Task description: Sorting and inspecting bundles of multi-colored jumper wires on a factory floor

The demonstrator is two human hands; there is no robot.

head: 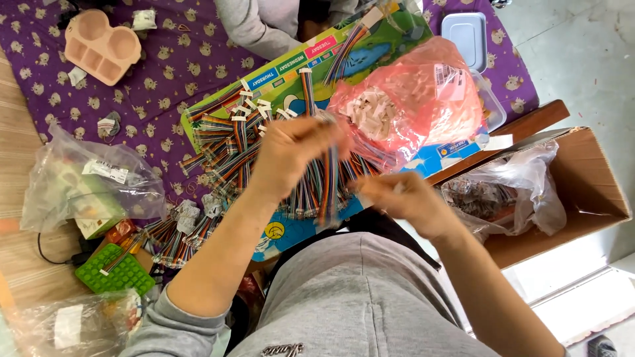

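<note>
Left hand raised over the lap, fingers curled tight around a bundle of rainbow ribbon cables: flat, striped, flexible strips that hang down below the fist, lower ends blurred. Right hand sits just beside the hanging ends, fingers bunched together near the cable tips; motion blur, cannot tell if it actually pinches anything. More of the same cables lie fanned in a loose heap on a glossy colourful board, small white paper tags on their ends. Pink translucent plastic bag, crinkly, stuffed with white slips, rests on the board's right side. Open cardboard box at right holds a clear bag with contents too small to make out. Purple patterned cloth under everything; peach moulded tray at top left. Green bumpy brick-like block at lower left. Another person's grey sleeve cut off at top edge.
</note>
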